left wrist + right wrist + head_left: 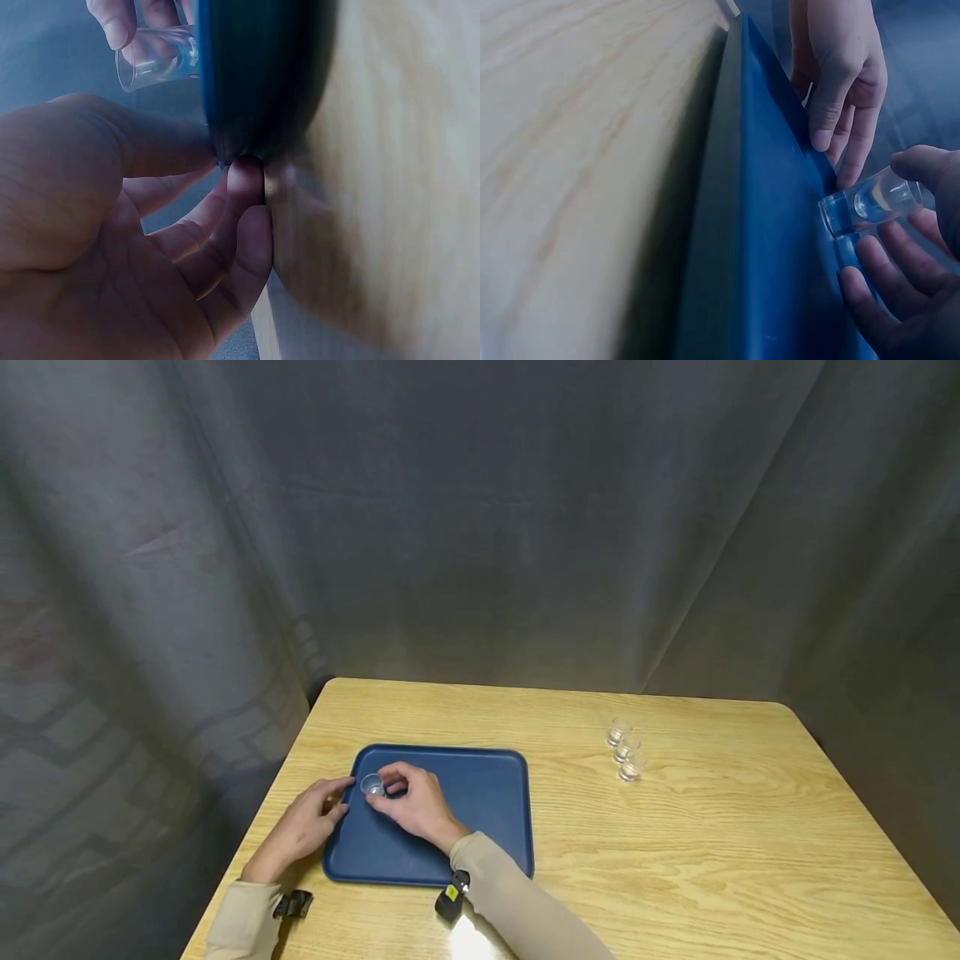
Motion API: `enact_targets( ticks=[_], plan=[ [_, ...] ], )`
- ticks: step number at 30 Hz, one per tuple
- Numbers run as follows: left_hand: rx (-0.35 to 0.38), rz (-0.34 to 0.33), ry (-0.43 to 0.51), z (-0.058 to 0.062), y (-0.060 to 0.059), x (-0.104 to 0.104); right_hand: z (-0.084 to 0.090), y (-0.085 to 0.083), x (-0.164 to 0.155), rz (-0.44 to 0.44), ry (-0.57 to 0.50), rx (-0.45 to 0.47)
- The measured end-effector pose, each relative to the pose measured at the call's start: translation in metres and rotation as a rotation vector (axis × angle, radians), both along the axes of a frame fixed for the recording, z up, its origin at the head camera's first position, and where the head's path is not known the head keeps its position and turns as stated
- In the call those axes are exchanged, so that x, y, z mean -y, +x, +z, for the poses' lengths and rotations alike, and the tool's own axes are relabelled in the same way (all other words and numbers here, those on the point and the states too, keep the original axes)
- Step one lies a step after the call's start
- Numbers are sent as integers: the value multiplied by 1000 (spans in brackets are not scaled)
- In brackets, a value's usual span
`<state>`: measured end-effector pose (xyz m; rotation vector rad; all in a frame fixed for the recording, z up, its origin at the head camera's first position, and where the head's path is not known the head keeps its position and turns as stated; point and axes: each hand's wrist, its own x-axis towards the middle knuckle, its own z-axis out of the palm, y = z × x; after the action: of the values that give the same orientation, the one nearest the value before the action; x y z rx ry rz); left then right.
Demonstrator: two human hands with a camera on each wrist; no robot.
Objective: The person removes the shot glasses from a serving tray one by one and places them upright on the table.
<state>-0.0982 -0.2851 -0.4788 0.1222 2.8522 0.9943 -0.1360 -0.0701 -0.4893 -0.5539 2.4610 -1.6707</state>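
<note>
I see my right hand [417, 806] grasping a small empty glass [372, 786], upright on the far left corner of the blue tray [480, 810]. My left hand [307, 827] is relaxed, fingers touching the tray's left edge. Three more glasses [626, 750] stand well apart on the table [712, 860], with free room between.

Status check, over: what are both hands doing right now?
Right hand grips small glass on blue tray. Left hand steadies tray's edge. Nothing in the way.

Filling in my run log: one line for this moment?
right hand: holds small clear glass | left hand: on blue tray edge
</note>
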Motion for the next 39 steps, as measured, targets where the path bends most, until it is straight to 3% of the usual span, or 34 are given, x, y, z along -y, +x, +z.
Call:
enact_targets(
  ticks=[22,31,39],
  plan=[
    [18,14,1,1,-1,-1,-1,2,-8,-46,-62,-19],
    [8,8,7,2,1,-1,7,5,-26,-96,-103,19],
    [9,5,9,1,2,-1,11,5,-51,-132,-132,-16]
  ],
)
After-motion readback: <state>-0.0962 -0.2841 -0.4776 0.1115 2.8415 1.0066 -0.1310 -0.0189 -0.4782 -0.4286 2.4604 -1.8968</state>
